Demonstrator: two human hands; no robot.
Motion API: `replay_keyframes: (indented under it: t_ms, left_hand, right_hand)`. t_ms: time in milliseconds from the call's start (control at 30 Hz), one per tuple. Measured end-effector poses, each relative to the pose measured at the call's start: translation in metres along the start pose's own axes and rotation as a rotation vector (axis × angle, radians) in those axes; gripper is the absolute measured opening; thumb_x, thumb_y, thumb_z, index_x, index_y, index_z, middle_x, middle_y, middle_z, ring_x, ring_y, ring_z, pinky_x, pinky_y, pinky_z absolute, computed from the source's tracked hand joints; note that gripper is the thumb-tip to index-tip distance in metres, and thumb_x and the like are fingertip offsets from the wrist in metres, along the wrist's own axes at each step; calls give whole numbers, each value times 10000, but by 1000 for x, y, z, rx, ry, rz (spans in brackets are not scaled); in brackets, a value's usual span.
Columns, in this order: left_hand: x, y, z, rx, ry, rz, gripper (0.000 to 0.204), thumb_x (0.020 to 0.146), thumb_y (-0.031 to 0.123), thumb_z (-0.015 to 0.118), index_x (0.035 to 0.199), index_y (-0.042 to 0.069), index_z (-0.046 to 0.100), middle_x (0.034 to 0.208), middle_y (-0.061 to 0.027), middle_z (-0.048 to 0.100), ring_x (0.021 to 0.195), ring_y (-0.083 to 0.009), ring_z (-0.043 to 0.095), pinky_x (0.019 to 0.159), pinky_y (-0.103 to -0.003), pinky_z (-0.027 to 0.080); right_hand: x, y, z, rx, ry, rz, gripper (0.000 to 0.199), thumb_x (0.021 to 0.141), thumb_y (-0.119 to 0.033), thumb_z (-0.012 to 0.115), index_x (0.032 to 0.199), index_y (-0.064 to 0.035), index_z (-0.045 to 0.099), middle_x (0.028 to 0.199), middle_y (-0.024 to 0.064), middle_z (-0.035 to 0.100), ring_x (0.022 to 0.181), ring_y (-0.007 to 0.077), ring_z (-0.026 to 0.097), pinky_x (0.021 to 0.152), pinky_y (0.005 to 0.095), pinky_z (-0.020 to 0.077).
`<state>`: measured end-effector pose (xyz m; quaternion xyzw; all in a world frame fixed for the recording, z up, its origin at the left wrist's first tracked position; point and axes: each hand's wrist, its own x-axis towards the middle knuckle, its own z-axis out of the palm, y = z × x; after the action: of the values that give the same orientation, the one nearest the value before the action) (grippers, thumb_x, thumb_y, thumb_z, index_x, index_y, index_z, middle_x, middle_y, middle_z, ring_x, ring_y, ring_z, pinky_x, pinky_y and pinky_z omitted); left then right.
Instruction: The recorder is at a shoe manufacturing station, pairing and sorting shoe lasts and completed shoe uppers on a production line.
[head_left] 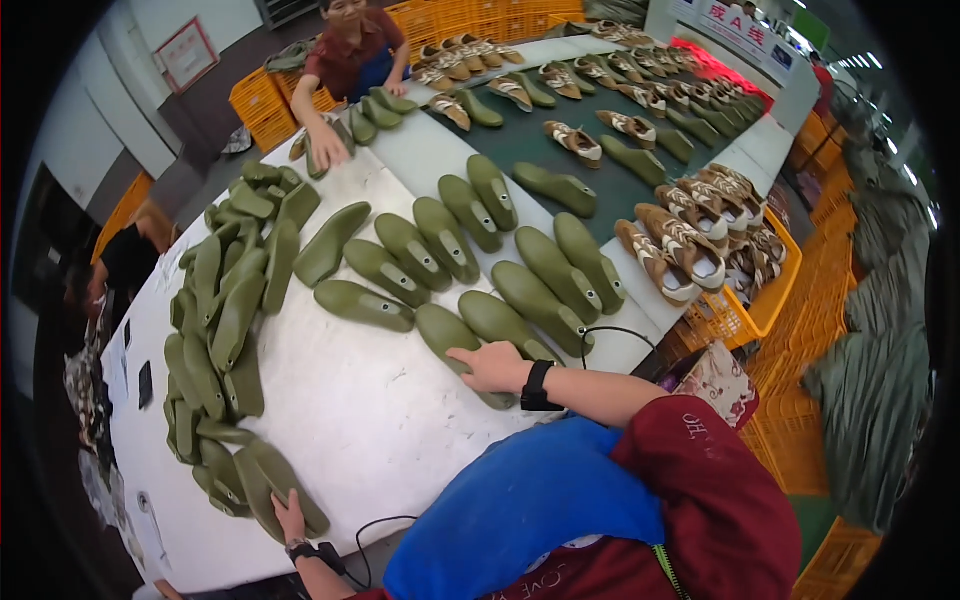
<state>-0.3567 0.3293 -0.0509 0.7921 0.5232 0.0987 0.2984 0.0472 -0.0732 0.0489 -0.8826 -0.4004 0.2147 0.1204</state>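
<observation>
My left hand (289, 515) is at the near left of the white table, with its fingers round the edge of a green shoe last (262, 483) beside the heap. My right hand (493, 368) is across another green shoe last (440, 330) in the nearest row; its index finger points left over the surface and the other fingers are curled against it. The palm side of that hand is hidden. Beyond it, more green lasts (380, 270) lie in slanted rows. Several lasts (235, 300) are piled along the left.
A green conveyor belt (480, 135) carries lasts and brown-and-white shoes (572, 143). More shoes (675, 240) stand at the right by an orange crate (770, 300). Across the table (330, 400), a co-worker's hand (325, 143) reaches onto a last. A black cable (620, 330) loops near my right wrist.
</observation>
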Motion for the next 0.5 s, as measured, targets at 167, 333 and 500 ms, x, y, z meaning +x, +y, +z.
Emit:
replay_keyframes:
  t_ms: [167,333,500]
  left_hand:
    - [-35,75,13,32,-227,48,848,808,395,626,1423,56,150,1296,-262,429,1200,-365,426,982,-419,363]
    - [-79,176,72,16,-352,359,928,697,340,741,1399,106,181,1117,-214,586,972,-361,604,827,-422,484]
    - [-99,281,131,304,-241,425,814,682,410,726,1320,126,307,898,-231,619,847,-404,589,727,-462,490]
  right_hand:
    - [3,2,5,43,28,-10,518,783,-306,537,1282,-193,457,793,146,654,715,314,633,635,428,495]
    - [9,-2,11,27,102,-43,481,780,-312,537,1241,-186,487,812,159,656,771,328,636,670,437,496]
    - [10,-3,11,-19,113,-19,509,818,-463,517,1252,-199,484,818,174,656,777,346,633,678,446,496]
